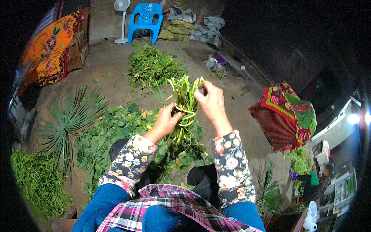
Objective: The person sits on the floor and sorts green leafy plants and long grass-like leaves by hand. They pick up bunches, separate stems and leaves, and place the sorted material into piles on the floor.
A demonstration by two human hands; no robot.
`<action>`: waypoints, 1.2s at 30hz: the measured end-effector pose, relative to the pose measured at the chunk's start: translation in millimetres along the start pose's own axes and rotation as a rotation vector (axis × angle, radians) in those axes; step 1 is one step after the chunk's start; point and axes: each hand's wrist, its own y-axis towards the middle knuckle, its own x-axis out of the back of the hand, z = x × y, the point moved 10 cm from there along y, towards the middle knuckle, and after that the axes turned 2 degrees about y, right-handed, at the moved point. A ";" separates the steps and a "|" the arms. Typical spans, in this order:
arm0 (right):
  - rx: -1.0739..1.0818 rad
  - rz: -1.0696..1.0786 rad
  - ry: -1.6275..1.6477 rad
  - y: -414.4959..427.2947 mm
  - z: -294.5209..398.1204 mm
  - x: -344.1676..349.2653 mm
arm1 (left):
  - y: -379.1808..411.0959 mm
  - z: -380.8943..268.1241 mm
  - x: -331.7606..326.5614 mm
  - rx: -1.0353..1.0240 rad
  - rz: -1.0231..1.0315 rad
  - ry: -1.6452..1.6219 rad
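Observation:
A bundle of green leafy stems [185, 100] is held up before me, its cut ends upward and its leaves hanging down. Pale stems are wound around its middle. My left hand [165, 120] grips the bundle's left side at this wrapping. At the upper right, my right hand [213, 97] pinches stem ends between thumb and fingers. Below the bundle, a wide heap of loose green leaves [107, 139] covers the ground in front of my feet. Beyond it lies a pile of leafy stems [153, 66].
Palm fronds lie at left [66, 124] and right [268, 188]. A heap of thin green stems [37, 182] is at lower left. A blue plastic chair [146, 21], a white fan [121, 20] and sacks [179, 29] stand behind. A cloth-draped object [285, 116] and a person [318, 177] are rightward.

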 end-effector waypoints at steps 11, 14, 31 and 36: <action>-0.058 -0.044 0.145 18.1 -40.3 32.7 | 13.2 56.5 21.1 0.251 -0.021 -0.605; -0.233 0.066 0.212 -8.3 -84.0 30.0 | 10.0 60.8 38.8 0.281 0.018 -1.040; -0.059 0.571 0.627 -57.6 -41.4 -24.8 | -8.3 57.7 10.8 0.252 0.222 -1.042; -0.092 0.755 0.836 -70.7 -35.4 -57.7 | -22.8 46.1 -20.5 0.318 0.347 -1.172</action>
